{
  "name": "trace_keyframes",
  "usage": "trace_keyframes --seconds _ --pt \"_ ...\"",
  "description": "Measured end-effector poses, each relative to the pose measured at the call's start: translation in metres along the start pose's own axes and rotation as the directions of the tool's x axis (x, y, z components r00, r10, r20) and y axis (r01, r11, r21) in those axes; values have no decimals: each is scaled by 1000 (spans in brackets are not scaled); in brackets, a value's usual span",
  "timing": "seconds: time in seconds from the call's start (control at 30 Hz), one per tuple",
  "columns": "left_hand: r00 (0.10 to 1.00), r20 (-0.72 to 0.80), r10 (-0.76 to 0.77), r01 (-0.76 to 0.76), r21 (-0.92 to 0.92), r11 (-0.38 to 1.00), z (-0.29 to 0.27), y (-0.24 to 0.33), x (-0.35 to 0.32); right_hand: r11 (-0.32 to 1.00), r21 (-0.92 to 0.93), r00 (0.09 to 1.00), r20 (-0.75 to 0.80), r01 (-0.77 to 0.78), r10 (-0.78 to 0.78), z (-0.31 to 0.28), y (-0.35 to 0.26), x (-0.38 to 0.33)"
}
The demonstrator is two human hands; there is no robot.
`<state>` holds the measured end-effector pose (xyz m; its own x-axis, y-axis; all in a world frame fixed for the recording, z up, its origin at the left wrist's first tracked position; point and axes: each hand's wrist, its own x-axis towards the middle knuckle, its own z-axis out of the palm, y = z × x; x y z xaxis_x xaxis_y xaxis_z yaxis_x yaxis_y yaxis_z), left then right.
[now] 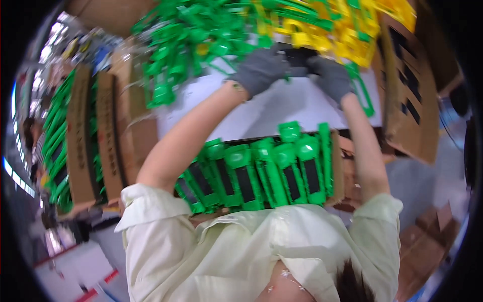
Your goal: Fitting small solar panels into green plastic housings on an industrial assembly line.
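Observation:
Both of my hands wear grey gloves and reach to the far side of a white table [201, 103]. My left hand [259, 71] is closed on one end of a dark, flat piece [297, 56]. At its other end my right hand [331, 75] is closed on it too. Motion blur hides the exact kind of the piece. Just beyond the hands lie heaped green plastic parts [188, 38] and yellow plastic parts [304, 36]. A long green frame-like part [363, 93] lies beside my right wrist.
Green parts with black strips [244, 176] stand in a row in a carton between my body and the table. Cardboard boxes [83, 136] with more green parts are at the left. An upright cardboard flap [410, 85] borders the table's right; brown cartons [427, 241] sit lower right.

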<state>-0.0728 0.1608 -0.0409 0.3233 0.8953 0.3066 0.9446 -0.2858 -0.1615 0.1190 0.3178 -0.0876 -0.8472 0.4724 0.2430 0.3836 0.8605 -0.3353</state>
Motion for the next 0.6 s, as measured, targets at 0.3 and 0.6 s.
trace_keyframes --seconds 0.3,0.6 --pt "552 142 -822 481 -859 174 -81 33 -47 973 58 956 208 -224 208 -14 -16 -18" --pt "356 601 -716 228 -799 -557 -121 71 -121 490 765 886 223 -418 407 -90 -116 -66"
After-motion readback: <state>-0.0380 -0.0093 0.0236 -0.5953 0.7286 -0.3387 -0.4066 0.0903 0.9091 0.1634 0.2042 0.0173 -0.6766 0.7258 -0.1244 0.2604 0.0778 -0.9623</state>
